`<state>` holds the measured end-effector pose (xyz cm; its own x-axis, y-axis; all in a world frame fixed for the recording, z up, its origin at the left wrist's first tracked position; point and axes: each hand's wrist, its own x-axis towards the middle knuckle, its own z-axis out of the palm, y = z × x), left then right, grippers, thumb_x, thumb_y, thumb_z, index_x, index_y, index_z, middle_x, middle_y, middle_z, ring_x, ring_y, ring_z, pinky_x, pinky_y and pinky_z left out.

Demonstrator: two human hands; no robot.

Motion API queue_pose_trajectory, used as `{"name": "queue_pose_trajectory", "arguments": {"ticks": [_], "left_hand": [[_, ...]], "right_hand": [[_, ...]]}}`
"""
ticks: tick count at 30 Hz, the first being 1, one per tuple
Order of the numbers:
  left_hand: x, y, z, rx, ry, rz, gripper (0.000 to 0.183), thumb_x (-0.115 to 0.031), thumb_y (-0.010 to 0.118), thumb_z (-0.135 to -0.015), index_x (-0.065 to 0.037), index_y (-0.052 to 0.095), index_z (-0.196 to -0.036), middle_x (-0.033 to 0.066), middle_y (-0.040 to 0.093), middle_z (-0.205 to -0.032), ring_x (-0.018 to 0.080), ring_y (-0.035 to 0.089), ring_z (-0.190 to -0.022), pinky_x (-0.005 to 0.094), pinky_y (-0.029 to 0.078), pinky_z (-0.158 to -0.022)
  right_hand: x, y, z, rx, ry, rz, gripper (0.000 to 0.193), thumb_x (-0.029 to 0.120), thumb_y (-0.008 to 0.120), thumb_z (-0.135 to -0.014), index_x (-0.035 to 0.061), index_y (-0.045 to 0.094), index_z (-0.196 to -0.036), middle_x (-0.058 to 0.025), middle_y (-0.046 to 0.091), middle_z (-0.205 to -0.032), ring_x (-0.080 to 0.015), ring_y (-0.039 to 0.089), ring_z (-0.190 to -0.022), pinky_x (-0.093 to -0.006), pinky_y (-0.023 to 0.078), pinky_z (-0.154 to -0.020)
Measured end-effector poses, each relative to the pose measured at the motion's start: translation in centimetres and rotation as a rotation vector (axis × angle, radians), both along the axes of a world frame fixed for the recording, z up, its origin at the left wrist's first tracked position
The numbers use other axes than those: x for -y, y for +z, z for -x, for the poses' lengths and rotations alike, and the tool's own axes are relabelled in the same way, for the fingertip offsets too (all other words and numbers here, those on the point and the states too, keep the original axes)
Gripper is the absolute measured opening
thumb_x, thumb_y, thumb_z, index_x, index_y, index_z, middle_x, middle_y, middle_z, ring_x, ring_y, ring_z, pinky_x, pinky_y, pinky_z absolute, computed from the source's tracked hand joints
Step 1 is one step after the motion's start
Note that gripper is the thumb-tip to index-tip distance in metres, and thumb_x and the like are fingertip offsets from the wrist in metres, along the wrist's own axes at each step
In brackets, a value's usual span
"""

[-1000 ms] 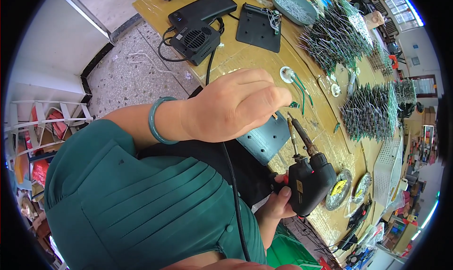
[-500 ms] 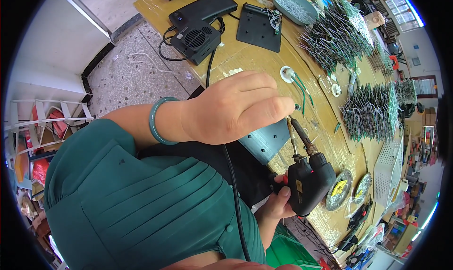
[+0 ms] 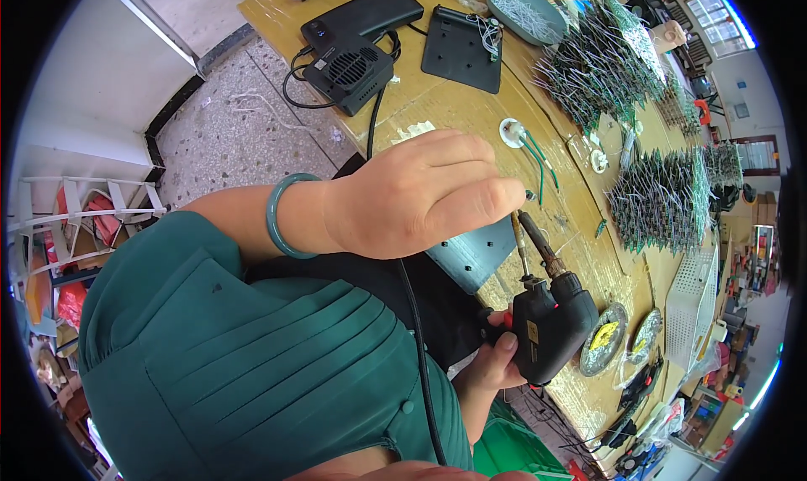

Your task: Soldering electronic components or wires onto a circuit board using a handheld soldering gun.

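My right hand [image 3: 487, 363] is wrapped round the handle and trigger of a black soldering gun [image 3: 551, 330], whose long metal tip and thin solder-feed tube point away from me. Just past that tip is my left hand [image 3: 420, 197], with a green bangle on its wrist. Its fingers are curled in and closed, and the back of the hand hides most of what they grip. A small dark part [image 3: 530, 196] peeks out by the fingertips, next to the iron's tip. Beneath the left hand lies a dark flat plate [image 3: 475, 257] with small pegs.
A black fan unit [image 3: 353, 69], a black plate [image 3: 462, 51] and a bowl of white wires [image 3: 525, 12] stand at the far side. White disc with green wires [image 3: 511, 132] lies mid-table. Bundled wired boards [image 3: 660, 199] and round tins [image 3: 603, 338] are on the right.
Both hands stay almost in place. The small dark part near my left fingertips has shifted slightly, and the soldering gun's tip has moved a little.
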<state>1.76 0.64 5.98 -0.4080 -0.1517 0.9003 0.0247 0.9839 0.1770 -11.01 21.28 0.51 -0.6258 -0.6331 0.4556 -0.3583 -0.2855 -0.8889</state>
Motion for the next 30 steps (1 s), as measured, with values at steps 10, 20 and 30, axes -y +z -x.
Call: {"name": "queue_pose_trajectory", "arguments": {"ticks": [10, 20, 30], "left_hand": [[-0.2, 0.0, 0.1, 0.200, 0.047, -0.424, 0.034, 0.006, 0.067, -0.072, -0.003, 0.057, -0.103, 0.0081, 0.061, -0.084, 0.0187, 0.061, -0.071, 0.0288, 0.048, -0.066], [2.1, -1.8, 1.2, 0.348, -0.126, -0.927, 0.010, 0.001, 0.064, -0.078, 0.002, 0.064, -0.088, 0.0066, 0.063, -0.083, 0.0130, 0.059, -0.077, 0.0239, 0.046, -0.070], [2.2, -3.1, 2.3, 0.518, -0.292, -0.882, 0.007, -0.001, 0.064, -0.077, 0.000, 0.064, -0.084, 0.0074, 0.061, -0.082, 0.0172, 0.058, -0.079, 0.0276, 0.045, -0.072]], "right_hand": [[-0.4, 1.1, 0.5, 0.160, -0.192, 0.037, 0.052, 0.029, 0.070, -0.079, -0.0059, 0.048, -0.111, -0.0144, 0.059, -0.084, -0.0190, 0.058, -0.062, -0.0304, 0.050, -0.054], [-16.5, 0.2, 12.9, 0.683, -0.827, 0.184, 0.037, 0.040, 0.053, -0.091, 0.0044, 0.056, -0.103, -0.0070, 0.060, -0.083, -0.0157, 0.054, -0.063, -0.0266, 0.045, -0.052], [-21.3, 1.8, 18.6, 0.324, -1.027, -0.655, 0.048, 0.044, 0.060, -0.086, -0.0029, 0.061, -0.090, -0.0074, 0.062, -0.075, -0.0156, 0.055, -0.061, -0.0283, 0.046, -0.056]]}}
